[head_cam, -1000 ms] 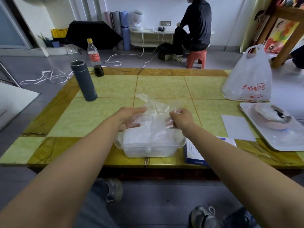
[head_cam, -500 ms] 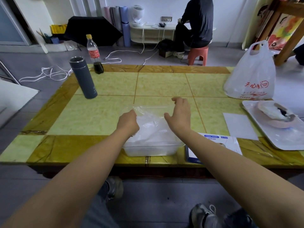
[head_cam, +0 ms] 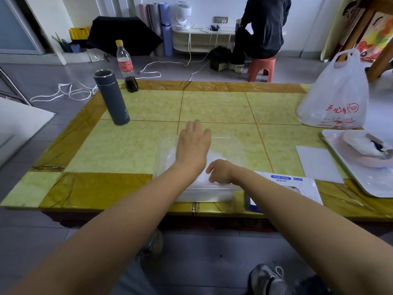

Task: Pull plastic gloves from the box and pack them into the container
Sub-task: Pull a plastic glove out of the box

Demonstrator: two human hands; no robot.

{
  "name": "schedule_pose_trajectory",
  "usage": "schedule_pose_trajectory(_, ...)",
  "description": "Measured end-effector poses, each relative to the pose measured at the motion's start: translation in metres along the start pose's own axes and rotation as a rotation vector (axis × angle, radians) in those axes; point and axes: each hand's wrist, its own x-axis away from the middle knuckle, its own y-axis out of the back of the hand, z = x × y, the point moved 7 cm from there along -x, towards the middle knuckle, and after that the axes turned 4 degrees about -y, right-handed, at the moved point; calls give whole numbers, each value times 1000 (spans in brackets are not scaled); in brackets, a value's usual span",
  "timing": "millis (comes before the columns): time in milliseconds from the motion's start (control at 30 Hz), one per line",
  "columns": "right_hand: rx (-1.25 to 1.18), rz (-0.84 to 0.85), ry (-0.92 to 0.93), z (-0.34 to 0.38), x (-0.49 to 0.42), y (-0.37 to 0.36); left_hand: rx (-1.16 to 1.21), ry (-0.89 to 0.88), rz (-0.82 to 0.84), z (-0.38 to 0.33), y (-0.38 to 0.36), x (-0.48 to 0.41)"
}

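A clear plastic container (head_cam: 239, 146) stands near the table's front edge, with thin clear plastic gloves (head_cam: 223, 155) lying inside. My left hand (head_cam: 192, 145) lies flat on the gloves with straight fingers, pressing them down into the container. My right hand (head_cam: 219, 171) is at the container's near right part, its fingers bent down with the tips on the plastic. It holds nothing that I can see. The white and blue glove box (head_cam: 297, 187) lies flat just right of the container, partly hidden by my right forearm.
A grey flask (head_cam: 112, 96) and a cola bottle (head_cam: 127, 66) stand at the back left. At the right are a white plastic bag (head_cam: 333, 99), a white sheet (head_cam: 316, 163) and a tray (head_cam: 365, 184) holding a pink bowl. A person sits on a red stool (head_cam: 261, 67) beyond the table.
The glove held up between both hands was lowered into the container. My left hand opened and moved forward onto it, and my right hand drew back to the near edge.
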Motion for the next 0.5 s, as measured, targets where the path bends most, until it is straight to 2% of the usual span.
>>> schedule_pose_trajectory(100, -31, 30, -15, -4, -7, -4, 250, 42, 269, -19, -28, -5)
schedule_pose_trajectory(200, -98, 90, -60, -10, -5, -6, 305, 121, 609, -8, -75, 7)
schedule_pose_trajectory(267, -114, 124, -92, -15, -3, -6, 319, 214, 772, 13, -98, 22)
schedule_pose_trajectory(367, -49, 170, -148, -19, -3, -5, 367, 306, 888, 37, -119, 37)
schedule_pose_trajectory(500, 93, 177, -148, -16, -3, -5, 330, 298, 970, 41, -130, 43)
